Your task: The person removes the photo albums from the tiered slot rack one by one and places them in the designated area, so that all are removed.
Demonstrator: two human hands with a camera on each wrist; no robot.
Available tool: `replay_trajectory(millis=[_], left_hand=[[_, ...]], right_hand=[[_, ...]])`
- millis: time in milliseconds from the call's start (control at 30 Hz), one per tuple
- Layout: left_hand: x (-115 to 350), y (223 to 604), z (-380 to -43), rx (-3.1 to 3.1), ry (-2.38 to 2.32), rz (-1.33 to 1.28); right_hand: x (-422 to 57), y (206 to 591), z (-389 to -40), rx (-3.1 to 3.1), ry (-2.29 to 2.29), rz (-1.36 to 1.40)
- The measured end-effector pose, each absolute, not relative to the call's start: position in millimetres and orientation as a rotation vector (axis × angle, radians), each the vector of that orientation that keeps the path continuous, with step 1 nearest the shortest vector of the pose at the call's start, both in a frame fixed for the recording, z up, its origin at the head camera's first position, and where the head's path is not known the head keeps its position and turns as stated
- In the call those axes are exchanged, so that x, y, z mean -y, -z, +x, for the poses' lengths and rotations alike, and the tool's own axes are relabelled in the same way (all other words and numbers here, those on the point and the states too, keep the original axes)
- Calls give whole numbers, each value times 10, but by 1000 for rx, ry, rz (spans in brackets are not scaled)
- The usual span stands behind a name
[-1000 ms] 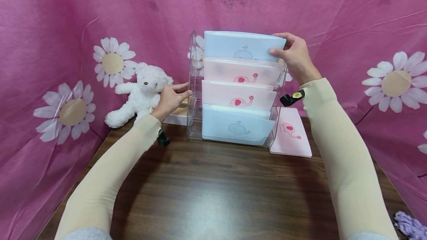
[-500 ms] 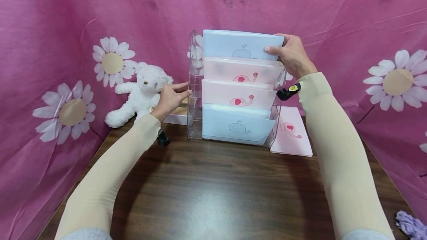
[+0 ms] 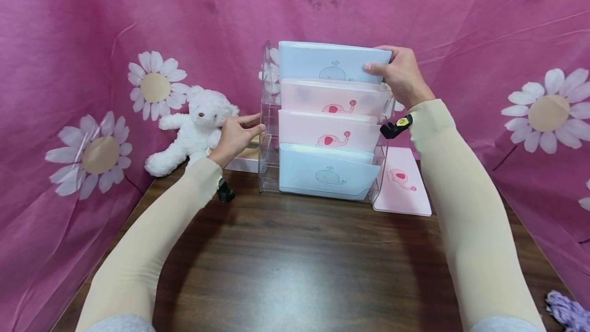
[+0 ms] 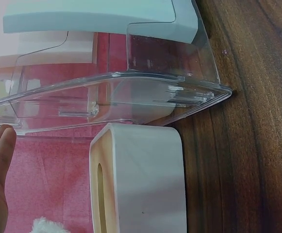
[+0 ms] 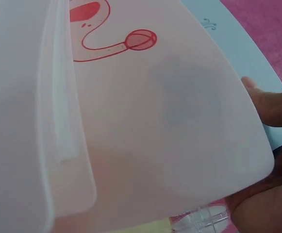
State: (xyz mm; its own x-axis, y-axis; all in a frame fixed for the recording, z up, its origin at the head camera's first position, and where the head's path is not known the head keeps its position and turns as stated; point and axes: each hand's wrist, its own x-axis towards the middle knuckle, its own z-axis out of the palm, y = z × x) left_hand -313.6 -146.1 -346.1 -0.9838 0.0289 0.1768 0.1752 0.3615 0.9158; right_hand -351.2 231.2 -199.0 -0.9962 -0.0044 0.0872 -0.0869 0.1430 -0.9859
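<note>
A clear plastic tiered file rack (image 3: 269, 183) stands on the table, with pale blue and pink animal-print folders in its tiers. My right hand (image 3: 403, 76) pinches the right edge of the blue whale folder (image 3: 309, 60) at the top, thumb in front and fingers behind. In the right wrist view, a pink elephant folder (image 5: 204, 141) partly covers that blue folder and hand. My left hand (image 3: 235, 137) touches the rack's left side panel with extended fingers. Below it are another pink folder (image 3: 299, 129) and a blue front folder (image 3: 299, 173).
A pink elephant folder (image 3: 405, 199) lies flat on the table right of the rack. At left sits a white teddy bear (image 3: 193, 129), beside a white box with a wooden slotted top (image 4: 148, 179). Something purple and knitted (image 3: 569, 311) lies at the lower right. Pink cloth hangs behind.
My right hand has shifted slightly left with the top blue folder, which now sits a little nearer the rack's left side. The left hand stays in place.
</note>
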Motion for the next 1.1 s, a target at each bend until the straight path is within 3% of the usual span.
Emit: replay_trajectory(millis=[1100], left_hand=[[1437,3469,-3104,2471,1680,-221]], right_hand=[[-2252,1960,-3423,2029,-1948,11]])
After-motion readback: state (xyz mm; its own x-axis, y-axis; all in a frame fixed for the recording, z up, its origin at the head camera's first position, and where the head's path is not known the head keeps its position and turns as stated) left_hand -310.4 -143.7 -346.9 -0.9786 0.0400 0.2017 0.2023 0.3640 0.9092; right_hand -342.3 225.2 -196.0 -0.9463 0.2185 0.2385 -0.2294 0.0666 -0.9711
